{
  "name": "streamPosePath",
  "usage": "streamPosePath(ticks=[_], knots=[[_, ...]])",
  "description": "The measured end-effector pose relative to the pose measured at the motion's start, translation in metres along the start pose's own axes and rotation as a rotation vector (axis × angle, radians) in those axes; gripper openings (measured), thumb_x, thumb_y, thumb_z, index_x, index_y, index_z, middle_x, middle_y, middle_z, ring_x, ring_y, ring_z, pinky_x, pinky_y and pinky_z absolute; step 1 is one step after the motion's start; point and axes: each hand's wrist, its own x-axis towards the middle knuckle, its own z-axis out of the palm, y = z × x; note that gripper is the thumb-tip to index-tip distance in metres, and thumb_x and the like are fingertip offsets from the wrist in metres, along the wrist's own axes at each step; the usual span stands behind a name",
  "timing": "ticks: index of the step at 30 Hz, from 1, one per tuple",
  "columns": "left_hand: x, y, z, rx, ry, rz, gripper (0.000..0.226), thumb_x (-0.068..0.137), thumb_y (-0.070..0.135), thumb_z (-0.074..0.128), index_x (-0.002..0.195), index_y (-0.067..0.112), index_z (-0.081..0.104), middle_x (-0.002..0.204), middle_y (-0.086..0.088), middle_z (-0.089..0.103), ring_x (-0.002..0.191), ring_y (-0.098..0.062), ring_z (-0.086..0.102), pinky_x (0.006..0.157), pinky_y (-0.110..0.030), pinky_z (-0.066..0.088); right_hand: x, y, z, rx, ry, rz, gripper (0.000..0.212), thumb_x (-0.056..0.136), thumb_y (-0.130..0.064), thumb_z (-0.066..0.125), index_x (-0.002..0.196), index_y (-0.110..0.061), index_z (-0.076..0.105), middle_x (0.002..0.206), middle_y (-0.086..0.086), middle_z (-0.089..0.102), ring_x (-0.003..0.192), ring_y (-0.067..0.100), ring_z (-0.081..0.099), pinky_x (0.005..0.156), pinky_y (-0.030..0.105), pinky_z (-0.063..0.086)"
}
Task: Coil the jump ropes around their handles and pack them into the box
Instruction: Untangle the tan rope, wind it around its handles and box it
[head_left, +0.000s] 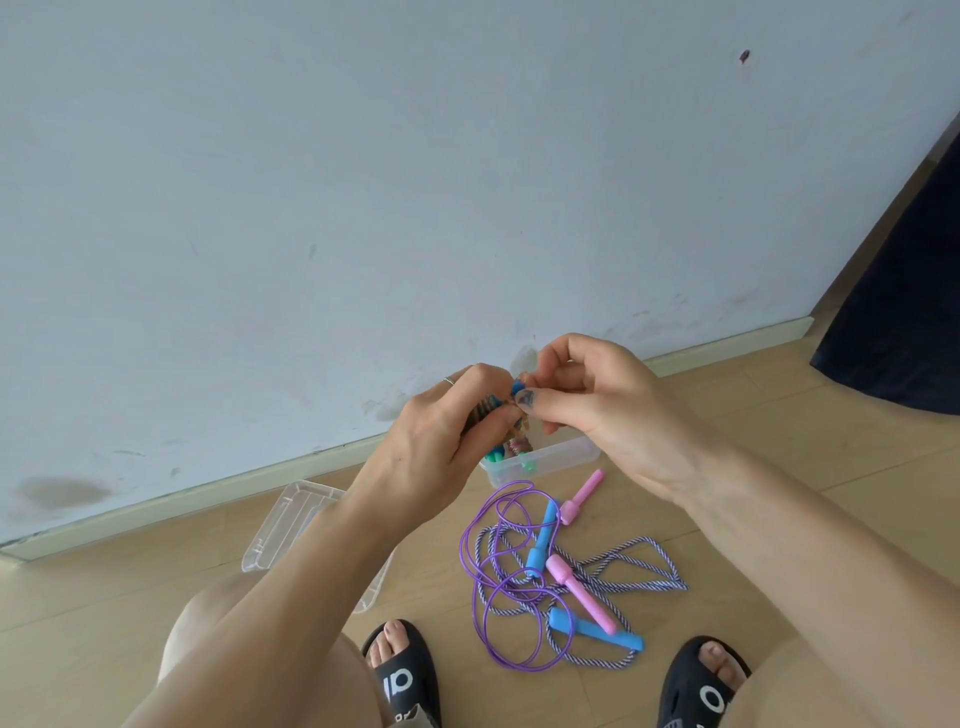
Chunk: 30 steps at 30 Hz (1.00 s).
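left hand (441, 415): fingers curled round a wound-up skipping rope (484, 411), gripping the bundle in the middle; thin ring on one finger

right hand (597, 400): thumb and forefinger pinching the blue handle end (517, 388) that pokes out the top of that bundle, other fingers loosely curled behind

where the bundle is: up in the air between both hands, right above the clear box (563, 457), not touching it

clear box: sits on the floor (779, 441) at its far edge, just beside the skirting board (208, 493); there's another wound rope (519, 447) in it with green ends showing

lid (291, 514): clear plastic, lying flat on the floor to the left of the box, partly hidden behind the left forearm

purple rope (488, 587): loose loops on the floor in front of the box, with blue handles (540, 540)

striped rope (639, 566): blue-and-white twisted cord tangled in with the purple one, with pink handles (582, 493); one pink handle lies near the box, the other across the middle of the tangle

black sandals (405, 670): at the near edge of the floor, one either side of the rope pile

dark cloth (909, 312): hangs at the right edge, down to the floor
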Motion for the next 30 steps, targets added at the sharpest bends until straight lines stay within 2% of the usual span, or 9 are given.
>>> streamPosePath(ticks=[2,4,7,10,14,18,22,26,30], knots=[[0.001,0.0,0.001,0.016,0.014,-0.018,0.009,0.1,0.017,0.056,0.107,0.017,0.051,0.085,-0.004,0.063,0.067,-0.02,0.057,0.059,-0.039,0.049,0.0,0.002,0.002,0.029,0.011,-0.007,0.017,0.088,-0.006,0.068,0.086,-0.016,0.055,0.087,0.01,0.071,0.073,0.02,0.061,0.077,0.048,0.046],[0.002,0.001,0.001,0.014,0.024,-0.02,0.009,0.099,0.021,0.055,0.106,0.019,0.05,0.083,-0.004,0.061,0.064,-0.018,0.054,0.057,-0.036,0.047,0.001,0.003,0.003,0.081,0.015,-0.006,0.016,0.089,-0.005,0.067,0.085,-0.016,0.056,0.084,0.006,0.068,0.073,0.02,0.064,0.079,0.05,0.045],[0.004,0.005,0.0,0.022,0.045,-0.017,0.01,0.098,0.027,0.053,0.105,0.021,0.048,0.078,-0.002,0.06,0.062,-0.015,0.052,0.055,-0.028,0.046,0.002,0.005,0.005,0.195,-0.007,0.008,0.016,0.087,-0.004,0.066,0.083,-0.015,0.056,0.085,0.009,0.067,0.073,0.023,0.064,0.085,0.05,0.046],[0.004,0.008,0.0,0.005,0.064,-0.066,0.012,0.097,0.028,0.056,0.103,0.025,0.046,0.072,0.003,0.056,0.058,-0.01,0.047,0.053,-0.016,0.038,0.004,0.007,0.008,0.261,-0.01,0.029,0.012,0.081,-0.01,0.067,0.083,-0.016,0.056,0.082,0.007,0.067,0.073,0.022,0.062,0.083,0.046,0.043],[0.0,0.012,0.0,-0.065,0.011,-0.121,0.014,0.099,0.02,0.056,0.107,0.022,0.044,0.072,0.014,0.058,0.06,-0.006,0.054,0.057,-0.012,0.04,0.005,0.008,0.011,0.353,-0.013,0.055,0.019,0.091,0.006,0.061,0.082,-0.01,0.054,0.08,0.01,0.062,0.071,0.02,0.06,0.075,0.032,0.048],[-0.004,0.015,-0.006,-0.069,-0.085,-0.125,0.022,0.098,0.003,0.052,0.113,0.015,0.041,0.083,0.017,0.06,0.069,0.001,0.057,0.063,-0.01,0.037,0.006,0.005,0.011,0.438,-0.036,0.097,0.022,0.092,0.01,0.056,0.081,-0.009,0.052,0.083,0.016,0.058,0.074,0.024,0.055,0.072,0.029,0.048],[-0.004,0.015,-0.008,-0.025,-0.093,-0.126,0.022,0.096,0.0,0.052,0.113,0.013,0.046,0.086,0.013,0.057,0.071,0.0,0.055,0.063,-0.011,0.037,0.008,0.005,0.011,0.399,-0.039,0.111,0.021,0.09,0.007,0.059,0.08,-0.01,0.053,0.087,0.017,0.058,0.079,0.028,0.053,0.074,0.033,0.046],[-0.002,0.013,-0.01,-0.027,-0.104,-0.113,0.017,0.097,0.002,0.053,0.11,0.012,0.049,0.088,0.008,0.06,0.074,-0.006,0.056,0.065,-0.017,0.042,0.009,0.003,0.012,0.254,-0.032,0.099,0.022,0.071,-0.011,0.074,0.082,-0.015,0.055,0.086,0.014,0.063,0.075,0.026,0.059,0.08,0.047,0.037],[0.0,0.012,-0.01,-0.05,-0.096,-0.132,0.016,0.096,0.001,0.053,0.108,0.011,0.048,0.083,0.011,0.06,0.07,-0.008,0.055,0.063,-0.019,0.042,0.009,0.004,0.011,0.214,-0.011,0.072,0.022,0.069,-0.013,0.075,0.084,-0.015,0.058,0.085,0.011,0.068,0.075,0.023,0.064,0.081,0.049,0.04]])
